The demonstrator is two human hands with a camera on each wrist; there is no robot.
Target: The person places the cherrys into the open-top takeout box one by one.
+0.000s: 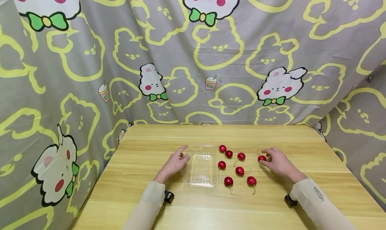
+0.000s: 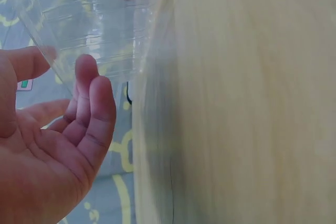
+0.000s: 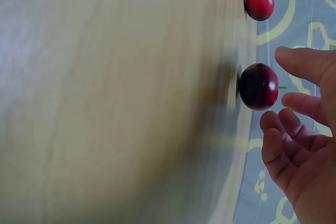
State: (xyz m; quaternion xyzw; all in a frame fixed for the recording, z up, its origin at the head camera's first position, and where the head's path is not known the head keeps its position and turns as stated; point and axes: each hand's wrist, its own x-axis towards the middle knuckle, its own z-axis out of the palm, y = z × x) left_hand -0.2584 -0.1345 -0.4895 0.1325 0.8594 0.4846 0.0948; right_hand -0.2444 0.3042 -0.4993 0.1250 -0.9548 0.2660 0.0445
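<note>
A clear plastic box (image 1: 201, 169) with its top uncovered stands on the table. My left hand (image 1: 175, 163) is at the box's left side, fingers loosely bent; in the left wrist view the thumb (image 2: 34, 62) overlaps the clear wall. On the right, my right hand (image 1: 278, 162) reaches over a red cherry (image 1: 261, 158) with its stem pointing away. Thumb and fingers are spread around this cherry, and the right wrist view shows a gap between the cherry (image 3: 259, 86) and the fingertips (image 3: 282, 53).
Several more red cherries with stems lie between the box and my right hand, among them one cherry (image 1: 221, 165) right by the box wall and another (image 1: 251, 181) nearer me. The wooden table (image 1: 144, 136) ends at a patterned grey curtain (image 1: 181, 102).
</note>
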